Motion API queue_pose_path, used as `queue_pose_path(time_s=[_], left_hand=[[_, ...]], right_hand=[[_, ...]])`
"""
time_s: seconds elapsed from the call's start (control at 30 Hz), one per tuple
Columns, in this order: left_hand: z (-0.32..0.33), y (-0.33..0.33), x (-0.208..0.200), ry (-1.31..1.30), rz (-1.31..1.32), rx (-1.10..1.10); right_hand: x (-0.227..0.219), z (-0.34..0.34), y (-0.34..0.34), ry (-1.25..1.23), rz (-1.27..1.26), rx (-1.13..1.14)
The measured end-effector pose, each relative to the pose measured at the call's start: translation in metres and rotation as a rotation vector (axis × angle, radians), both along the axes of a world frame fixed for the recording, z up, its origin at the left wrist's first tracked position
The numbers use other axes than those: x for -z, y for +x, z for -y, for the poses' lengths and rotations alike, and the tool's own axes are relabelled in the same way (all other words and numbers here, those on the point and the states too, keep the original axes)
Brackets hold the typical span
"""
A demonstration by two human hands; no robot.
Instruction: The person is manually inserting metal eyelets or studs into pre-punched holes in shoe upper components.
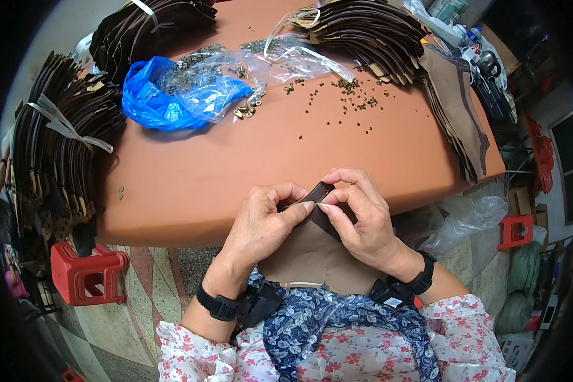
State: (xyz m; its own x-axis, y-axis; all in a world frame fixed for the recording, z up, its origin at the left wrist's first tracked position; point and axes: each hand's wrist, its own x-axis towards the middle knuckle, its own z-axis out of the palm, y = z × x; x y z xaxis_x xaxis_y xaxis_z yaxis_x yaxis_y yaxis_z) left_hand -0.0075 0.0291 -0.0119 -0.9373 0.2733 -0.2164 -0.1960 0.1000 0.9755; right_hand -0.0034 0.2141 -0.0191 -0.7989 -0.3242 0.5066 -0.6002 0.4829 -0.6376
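Note:
A brown leather piece (315, 258) with a narrow dark tab at its top lies over my lap and reaches up to the table's front edge. My left hand (258, 219) grips the tab's left side between thumb and fingers. From the other side, my right hand (366, 219) pinches the same tab, its thumb and forefinger tips meeting my left thumb. Any small fitting between the fingertips is too small to make out. Past my hands, many small dark metal bits (356, 100) are scattered over the table, with larger brass-coloured fittings (244, 113) to their left.
The orange-brown table (191, 184) carries a blue plastic bag (149, 95) and clear bags of metal fittings (200, 63). Tied stacks of dark leather pieces (63, 153) stand at left, more (363, 38) at the back. Brown panels (449, 95) overhang the right edge. Red stools (86, 274) flank the table.

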Motion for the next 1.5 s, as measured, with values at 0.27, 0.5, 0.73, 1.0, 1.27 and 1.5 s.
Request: queue_pose_path(time_s=[0.27,0.5,0.73,1.0,1.27,1.5], left_hand=[[-0.002,0.004,0.003,0.036,-0.060,-0.052],[-0.005,0.007,0.012,-0.011,-0.159,-0.098],[-0.007,0.008,0.015,-0.051,-0.230,-0.123],[-0.011,0.011,0.017,-0.009,-0.228,-0.230],[-0.003,0.005,0.012,-0.005,-0.142,-0.161],[-0.002,0.000,0.008,-0.034,-0.134,-0.013]], right_hand=[[-0.010,-0.001,0.001,0.041,0.127,0.006],[-0.020,-0.002,-0.010,-0.045,0.448,-0.040],[-0.008,-0.004,-0.012,-0.432,0.825,-0.070],[-0.013,0.002,-0.012,-0.147,0.668,-0.020],[-0.007,0.002,-0.016,-0.167,0.603,-0.024],[-0.004,-0.006,-0.012,-0.308,0.641,-0.008]])
